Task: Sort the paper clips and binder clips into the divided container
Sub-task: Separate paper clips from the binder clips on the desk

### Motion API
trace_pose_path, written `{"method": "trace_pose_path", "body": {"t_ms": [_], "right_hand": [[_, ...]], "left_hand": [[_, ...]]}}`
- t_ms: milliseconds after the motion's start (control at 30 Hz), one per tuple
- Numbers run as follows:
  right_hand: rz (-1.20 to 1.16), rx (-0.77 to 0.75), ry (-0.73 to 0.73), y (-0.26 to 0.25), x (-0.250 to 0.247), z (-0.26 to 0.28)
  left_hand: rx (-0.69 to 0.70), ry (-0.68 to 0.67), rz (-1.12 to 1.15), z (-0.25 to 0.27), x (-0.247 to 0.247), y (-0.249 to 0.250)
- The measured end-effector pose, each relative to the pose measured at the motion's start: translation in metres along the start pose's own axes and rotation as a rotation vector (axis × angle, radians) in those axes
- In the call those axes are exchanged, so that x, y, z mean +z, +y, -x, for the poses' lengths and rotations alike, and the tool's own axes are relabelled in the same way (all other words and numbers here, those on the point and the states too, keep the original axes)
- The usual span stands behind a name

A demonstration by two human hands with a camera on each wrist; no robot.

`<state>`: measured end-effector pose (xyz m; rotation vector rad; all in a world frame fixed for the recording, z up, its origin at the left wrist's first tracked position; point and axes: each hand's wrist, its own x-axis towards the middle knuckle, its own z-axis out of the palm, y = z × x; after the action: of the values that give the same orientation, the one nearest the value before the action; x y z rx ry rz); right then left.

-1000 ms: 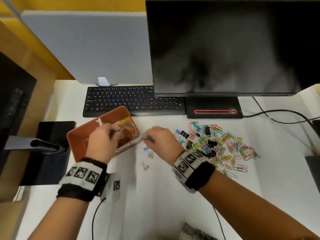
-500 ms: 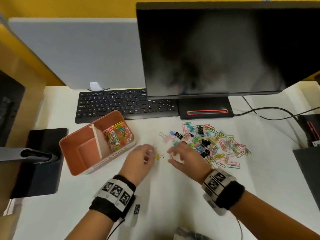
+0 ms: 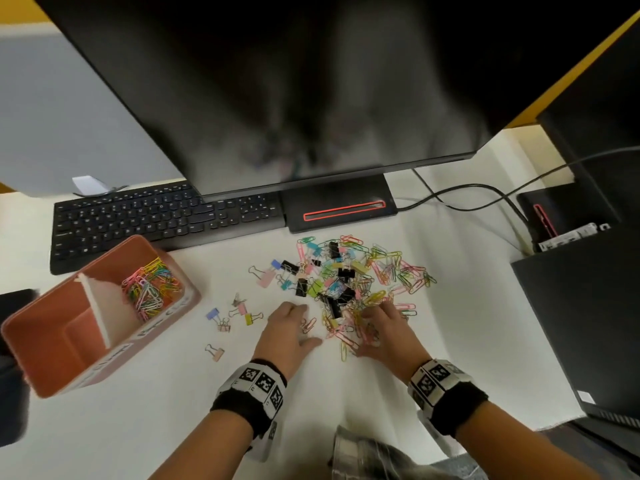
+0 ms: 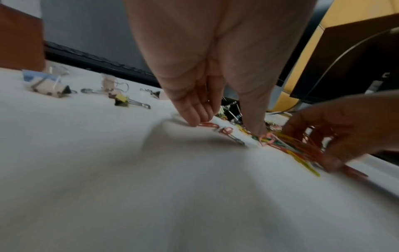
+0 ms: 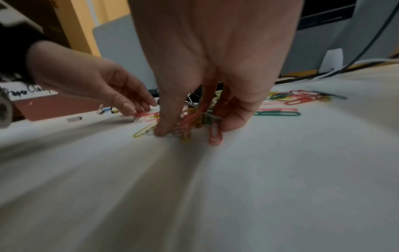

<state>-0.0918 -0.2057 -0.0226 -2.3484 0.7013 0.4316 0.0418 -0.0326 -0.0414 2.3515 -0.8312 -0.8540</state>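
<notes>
A terracotta divided container [image 3: 162, 329] stands at the left; its right compartment holds coloured paper clips [image 3: 150, 289], beside a white divider [image 3: 97, 306]. A mixed pile of paper clips and binder clips [image 3: 346, 275] lies before the monitor base. Several small binder clips [image 3: 242, 311] lie loose between the two. My left hand [image 3: 308, 323] [image 4: 224, 126] touches pink paper clips [image 4: 207, 124] on the table with straight fingers, thumb apart. My right hand [image 3: 367, 332] [image 5: 194, 127] curls over the pile's near edge, with a bunch of paper clips [image 5: 194, 117] gathered between thumb and fingers.
A black keyboard [image 3: 156, 220] lies behind the container, under a large monitor [image 3: 277, 81] with its base [image 3: 339, 209]. Cables [image 3: 467, 192] run to black computer boxes [image 3: 581, 306] at the right. A dark object [image 3: 14, 306] sits at the left edge.
My left hand left the container and came to the pile's near-left edge. My right hand moved right into the paper clips and closed round a bunch. The head view shifted closer.
</notes>
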Motion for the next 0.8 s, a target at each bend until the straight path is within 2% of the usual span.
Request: {"method": "trace_pose_path", "body": {"t_ms": [233, 400, 567, 667, 800], "right_hand": [[-0.104, -0.103, 0.011, -0.005, 0.0, -0.02], [-0.085, -0.152, -0.004, -0.003, -0.006, -0.026], [-0.057, -0.175, -0.027, 0.001, -0.012, -0.03], [-0.04, -0.21, -0.036, 0.002, -0.016, -0.032], [-0.071, -0.21, -0.014, 0.007, -0.02, -0.031]], "left_hand": [[0.052, 0.078, 0.038, -0.007, 0.013, 0.006], [0.013, 0.033, 0.003, -0.013, 0.013, 0.002], [0.045, -0.003, -0.088, -0.014, 0.011, 0.002], [0.047, 0.007, -0.186, -0.012, 0.011, 0.002], [0.07, 0.048, -0.204, -0.006, 0.014, 0.004]]}}
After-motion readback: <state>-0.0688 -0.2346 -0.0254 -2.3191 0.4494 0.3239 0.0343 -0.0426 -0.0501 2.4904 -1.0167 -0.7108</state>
